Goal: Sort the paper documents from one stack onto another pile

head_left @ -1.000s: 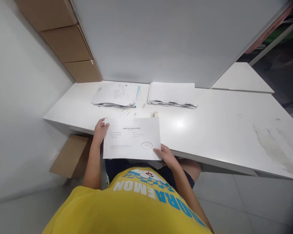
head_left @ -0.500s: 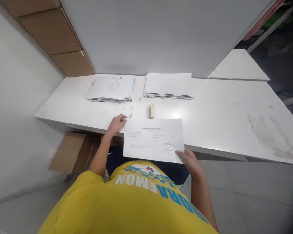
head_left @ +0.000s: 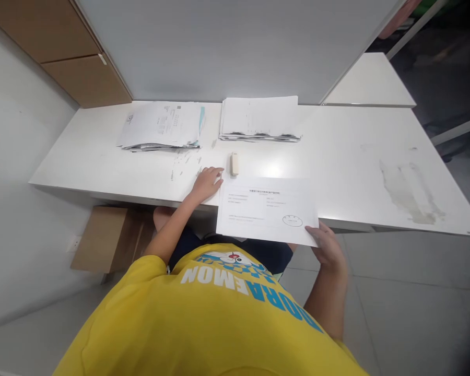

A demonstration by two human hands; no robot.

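Note:
My right hand [head_left: 327,245] pinches the lower right corner of a printed sheet [head_left: 264,209] with a round stamp, held over the white desk's [head_left: 337,172] front edge. On the desk just left of the sheet lies my left hand [head_left: 207,183], palm down with fingers stretched toward a small white stapler-like object [head_left: 234,163]; it no longer touches the sheet. Small staples or scraps [head_left: 184,164] are scattered to its left.
Two paper stacks lie at the back of the desk: a fanned one [head_left: 162,125] on the left, a neat one [head_left: 260,119] to its right. A grey partition [head_left: 227,47] rises behind. A cardboard box [head_left: 102,237] sits under the desk. Stains [head_left: 407,190] mark the right side.
My right hand has carried the sheet to the right. My left hand let go of its left edge and came down onto the desk near the small white object.

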